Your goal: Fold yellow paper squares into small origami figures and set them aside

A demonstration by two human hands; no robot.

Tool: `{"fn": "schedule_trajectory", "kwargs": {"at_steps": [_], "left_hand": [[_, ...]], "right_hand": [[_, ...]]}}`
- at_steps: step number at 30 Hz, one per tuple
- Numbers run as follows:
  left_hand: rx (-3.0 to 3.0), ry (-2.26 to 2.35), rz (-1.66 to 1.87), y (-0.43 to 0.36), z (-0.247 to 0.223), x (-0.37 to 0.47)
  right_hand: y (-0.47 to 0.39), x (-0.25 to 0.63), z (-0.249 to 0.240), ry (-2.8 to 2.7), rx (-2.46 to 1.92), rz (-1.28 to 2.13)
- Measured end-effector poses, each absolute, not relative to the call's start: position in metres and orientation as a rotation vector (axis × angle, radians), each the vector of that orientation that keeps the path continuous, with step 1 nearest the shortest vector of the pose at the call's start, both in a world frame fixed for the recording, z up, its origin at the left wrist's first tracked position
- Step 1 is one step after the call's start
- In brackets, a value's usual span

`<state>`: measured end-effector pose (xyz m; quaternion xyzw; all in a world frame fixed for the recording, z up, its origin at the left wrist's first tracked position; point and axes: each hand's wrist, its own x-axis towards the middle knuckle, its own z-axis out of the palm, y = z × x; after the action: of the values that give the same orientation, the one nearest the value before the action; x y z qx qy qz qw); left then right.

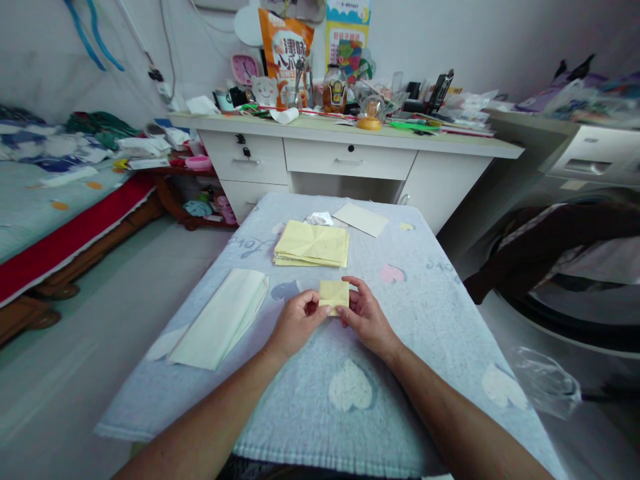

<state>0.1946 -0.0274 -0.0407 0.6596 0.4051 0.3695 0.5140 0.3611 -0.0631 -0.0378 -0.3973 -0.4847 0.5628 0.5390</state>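
Observation:
A small folded yellow paper [334, 292] is held just above the cloth-covered table, between my two hands. My left hand [300, 321] pinches its lower left edge with thumb and forefinger. On the other side, my right hand [369, 319] grips its right edge, thumb in front and fingers behind and along the side. Beyond them lies a stack of yellow paper sheets [313, 243], the top one creased. Pale green folded sheets [223, 317] rest to the left of my left hand.
The table [420, 300] has a blue patterned cloth. At its far end are a flat pale sheet [361, 219] and a crumpled white piece [320, 219]. Behind stands a cluttered white desk [350, 160]; a bed [60, 200] is left, a washing machine [590, 160] right.

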Motion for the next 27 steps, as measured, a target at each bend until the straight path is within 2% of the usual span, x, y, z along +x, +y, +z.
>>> {"fn": "schedule_trajectory", "kwargs": {"at_steps": [12, 20, 27], "left_hand": [[1.292, 0.86, 0.945, -0.029, -0.03, 0.197], [1.465, 0.845, 0.887, -0.028, -0.023, 0.188], [1.952, 0.983, 1.086, -0.03, -0.025, 0.184]], "right_hand": [[-0.064, 0.363, -0.036, -1.142, -0.932, 1.323], [-0.062, 0.368, -0.039, -1.055, -0.955, 1.36], [-0.063, 0.373, -0.028, -0.818, -0.856, 1.646]]}}
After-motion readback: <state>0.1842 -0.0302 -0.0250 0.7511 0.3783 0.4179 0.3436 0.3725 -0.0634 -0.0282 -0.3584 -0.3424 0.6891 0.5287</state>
